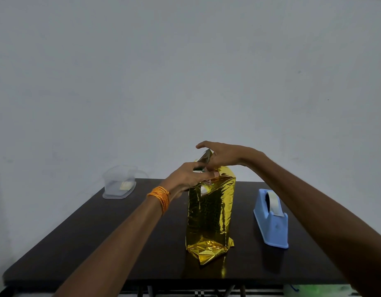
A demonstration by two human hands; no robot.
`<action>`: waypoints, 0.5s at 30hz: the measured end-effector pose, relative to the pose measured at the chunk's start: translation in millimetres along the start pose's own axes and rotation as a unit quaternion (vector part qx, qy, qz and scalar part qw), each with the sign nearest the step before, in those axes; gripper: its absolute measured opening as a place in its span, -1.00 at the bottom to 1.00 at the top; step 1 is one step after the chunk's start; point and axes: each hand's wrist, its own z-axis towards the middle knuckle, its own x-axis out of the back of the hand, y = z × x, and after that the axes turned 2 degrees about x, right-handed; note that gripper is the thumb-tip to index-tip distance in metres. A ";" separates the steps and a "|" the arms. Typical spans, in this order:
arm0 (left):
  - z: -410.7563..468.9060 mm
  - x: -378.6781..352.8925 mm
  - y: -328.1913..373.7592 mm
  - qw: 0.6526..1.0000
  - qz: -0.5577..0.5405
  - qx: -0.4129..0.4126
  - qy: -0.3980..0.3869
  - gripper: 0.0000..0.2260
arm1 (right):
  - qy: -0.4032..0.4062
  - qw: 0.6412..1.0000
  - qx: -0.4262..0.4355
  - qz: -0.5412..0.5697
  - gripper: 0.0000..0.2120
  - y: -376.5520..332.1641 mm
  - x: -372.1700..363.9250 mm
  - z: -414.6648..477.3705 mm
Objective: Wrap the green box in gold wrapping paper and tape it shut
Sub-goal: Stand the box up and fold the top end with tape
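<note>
Two arms are in the view, and both are bare from the hands up to the edge of the picture. The left hand (191, 176) and the right hand (224, 155) are bare as well. On the left wrist there is a band of orange thread (160, 197). It is wound round many times in thin strands, which lie close together and a little slanted.

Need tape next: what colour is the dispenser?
The dispenser is light blue, shown best in the head view.
</note>
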 end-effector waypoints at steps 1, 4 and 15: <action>-0.1 -0.4 0.3 1.000 0.002 0.001 0.003 -0.61 | -0.005 1.000 -0.010 -0.018 -0.21 -0.8 1.2 2.8; -1.4 -1.2 1.4 1.000 0.002 0.008 0.004 -0.67 | -0.021 0.997 -0.053 -0.055 -0.17 -3.3 6.4 10.5; -1.1 -1.7 1.4 1.000 0.004 -0.013 -0.010 -0.62 | 0.072 0.987 -0.133 0.057 -0.46 35.4 -4.5 -10.7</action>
